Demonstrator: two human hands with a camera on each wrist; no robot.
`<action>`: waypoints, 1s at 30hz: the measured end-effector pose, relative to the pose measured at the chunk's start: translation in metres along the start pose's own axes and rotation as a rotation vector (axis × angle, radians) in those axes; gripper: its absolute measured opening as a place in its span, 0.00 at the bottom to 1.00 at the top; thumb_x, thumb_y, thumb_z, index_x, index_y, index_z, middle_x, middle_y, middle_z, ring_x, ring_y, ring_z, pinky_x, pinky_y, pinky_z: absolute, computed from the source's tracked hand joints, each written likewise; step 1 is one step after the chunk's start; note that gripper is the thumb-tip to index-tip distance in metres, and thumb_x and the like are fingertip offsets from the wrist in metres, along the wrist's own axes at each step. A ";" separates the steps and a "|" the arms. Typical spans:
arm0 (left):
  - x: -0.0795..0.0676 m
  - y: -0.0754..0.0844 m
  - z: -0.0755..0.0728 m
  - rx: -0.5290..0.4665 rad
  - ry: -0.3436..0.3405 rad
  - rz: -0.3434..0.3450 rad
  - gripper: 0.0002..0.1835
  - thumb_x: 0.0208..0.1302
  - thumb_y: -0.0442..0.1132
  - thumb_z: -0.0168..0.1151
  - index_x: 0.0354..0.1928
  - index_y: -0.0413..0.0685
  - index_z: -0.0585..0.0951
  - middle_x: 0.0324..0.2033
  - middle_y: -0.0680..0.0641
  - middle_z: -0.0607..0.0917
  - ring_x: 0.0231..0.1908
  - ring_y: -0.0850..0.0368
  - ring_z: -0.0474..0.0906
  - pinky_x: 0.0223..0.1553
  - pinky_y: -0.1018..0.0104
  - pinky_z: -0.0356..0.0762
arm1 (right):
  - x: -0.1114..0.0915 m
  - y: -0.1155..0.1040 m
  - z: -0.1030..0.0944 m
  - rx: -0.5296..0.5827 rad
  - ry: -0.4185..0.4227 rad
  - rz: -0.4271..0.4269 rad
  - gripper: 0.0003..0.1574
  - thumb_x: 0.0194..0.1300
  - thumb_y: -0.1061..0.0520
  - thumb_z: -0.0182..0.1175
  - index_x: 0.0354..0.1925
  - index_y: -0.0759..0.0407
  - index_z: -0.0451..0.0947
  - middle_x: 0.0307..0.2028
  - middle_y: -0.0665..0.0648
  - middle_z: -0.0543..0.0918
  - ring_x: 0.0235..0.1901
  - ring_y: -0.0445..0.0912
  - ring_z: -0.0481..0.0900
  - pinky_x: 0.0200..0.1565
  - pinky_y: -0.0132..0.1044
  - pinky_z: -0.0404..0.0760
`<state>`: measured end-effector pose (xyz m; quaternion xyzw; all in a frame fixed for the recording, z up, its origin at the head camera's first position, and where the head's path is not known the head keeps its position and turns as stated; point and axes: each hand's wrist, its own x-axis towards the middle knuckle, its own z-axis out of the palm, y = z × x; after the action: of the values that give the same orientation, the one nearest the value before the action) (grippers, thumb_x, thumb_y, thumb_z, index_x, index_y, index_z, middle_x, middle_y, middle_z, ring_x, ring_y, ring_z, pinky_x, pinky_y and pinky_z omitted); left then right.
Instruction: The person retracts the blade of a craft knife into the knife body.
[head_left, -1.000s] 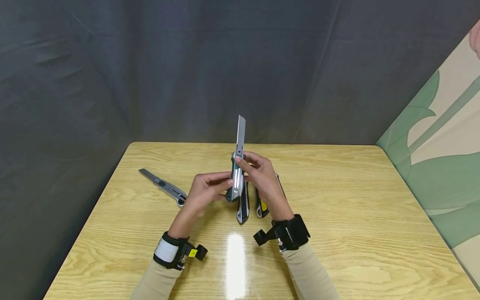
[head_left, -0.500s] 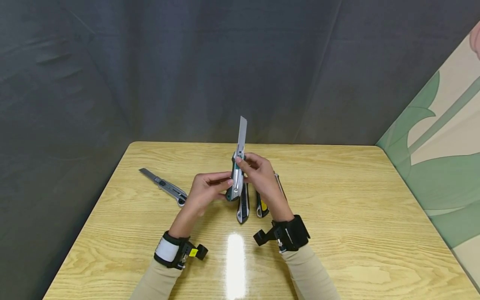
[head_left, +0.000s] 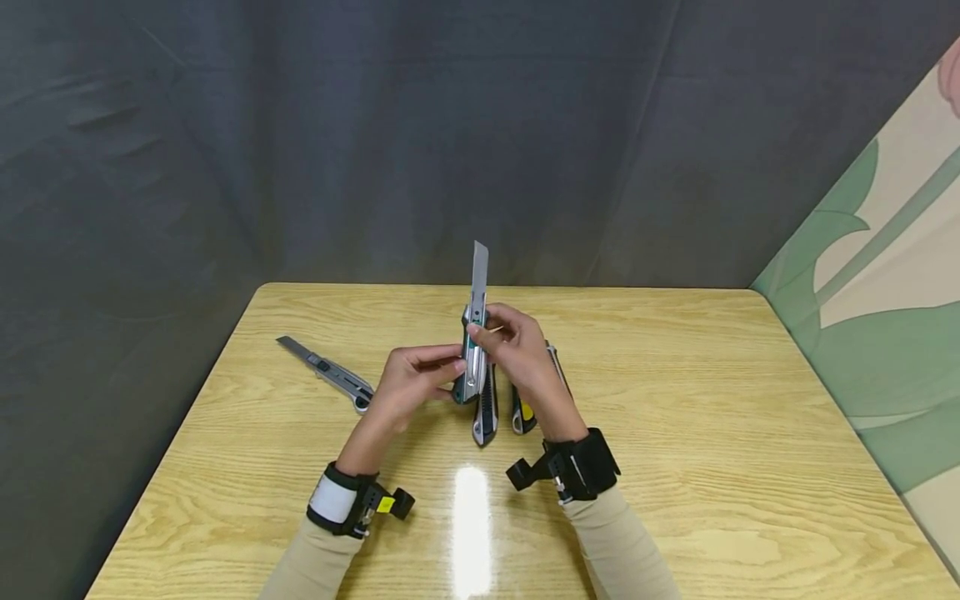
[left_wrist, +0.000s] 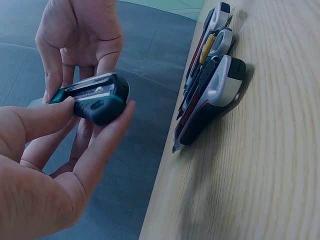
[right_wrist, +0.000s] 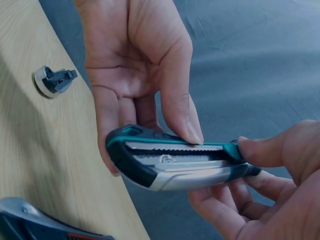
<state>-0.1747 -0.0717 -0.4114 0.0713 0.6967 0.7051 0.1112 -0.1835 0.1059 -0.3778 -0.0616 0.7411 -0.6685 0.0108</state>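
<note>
Above the table, both hands hold one green, black and silver utility knife (head_left: pixel 476 367), its long blade (head_left: pixel 480 267) pointing up and away. My left hand (head_left: pixel 411 379) pinches the lower end of the handle between thumb and fingers. Higher up, my right hand (head_left: pixel 521 346) grips the handle, its thumb on the green slider. In the right wrist view the knife's toothed channel (right_wrist: pixel 175 148) and a small screw face the camera. The blade is mostly hidden by the right hand in that view.
A grey utility knife (head_left: pixel 333 377) with its blade out lies left of the hands. Under and beside the right hand lie a black-and-silver knife (head_left: pixel 486 412) and a yellow-and-black knife (head_left: pixel 523 412), with another silver one partly hidden. A dark curtain (head_left: pixel 480 142) hangs behind the table.
The right thumb has slid slightly down the handle and the blade now sticks out a little less. The left hand has barely moved.
</note>
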 end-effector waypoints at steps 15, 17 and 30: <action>0.002 0.001 0.005 -0.033 -0.013 0.027 0.16 0.60 0.38 0.64 0.51 0.50 0.83 0.49 0.39 0.84 0.40 0.48 0.82 0.34 0.52 0.88 | -0.009 -0.024 -0.007 0.021 -0.090 0.081 0.21 0.69 0.52 0.55 0.52 0.66 0.75 0.47 0.67 0.77 0.42 0.56 0.79 0.47 0.53 0.85; 0.002 0.001 0.005 -0.032 -0.013 0.035 0.16 0.60 0.39 0.65 0.51 0.50 0.83 0.48 0.39 0.84 0.40 0.47 0.82 0.34 0.53 0.88 | -0.009 -0.024 -0.007 0.012 -0.101 0.069 0.22 0.69 0.51 0.54 0.52 0.67 0.75 0.48 0.68 0.77 0.43 0.57 0.79 0.46 0.55 0.85; 0.002 0.000 0.008 -0.046 0.017 0.019 0.16 0.59 0.36 0.65 0.50 0.49 0.83 0.46 0.39 0.84 0.38 0.47 0.83 0.36 0.47 0.87 | 0.004 0.005 -0.007 -0.001 -0.116 0.080 0.19 0.68 0.47 0.55 0.49 0.59 0.75 0.42 0.62 0.72 0.39 0.55 0.75 0.43 0.52 0.85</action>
<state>-0.1750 -0.0636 -0.4111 0.0694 0.6807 0.7224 0.0999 -0.1881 0.1129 -0.3813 -0.0706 0.7413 -0.6626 0.0804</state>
